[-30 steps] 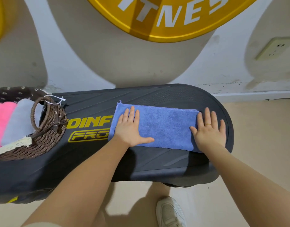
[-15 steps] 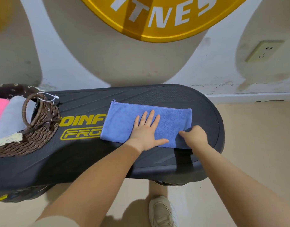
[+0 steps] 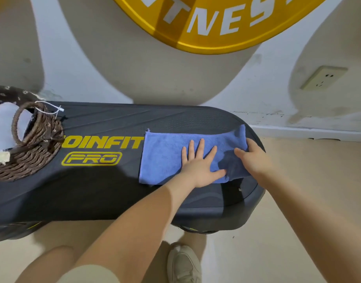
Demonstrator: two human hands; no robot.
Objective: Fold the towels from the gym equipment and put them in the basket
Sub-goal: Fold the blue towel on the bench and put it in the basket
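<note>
I saw the towel (image 3: 165, 158) lying lengthwise left-to-right. Left hand (image 3: 200, 162) pressed flat mid-towel, fingers spread. Right hand (image 3: 255, 160) pinched the lifted right end, nearer for folding leftward.

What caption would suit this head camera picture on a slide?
Left hand presses the blue towel flat while right hand lifts its end to fold it.

The blue towel (image 3: 167, 158) lies flat, right end lifted, well apart from the wicker basket (image 3: 30, 158).
</note>
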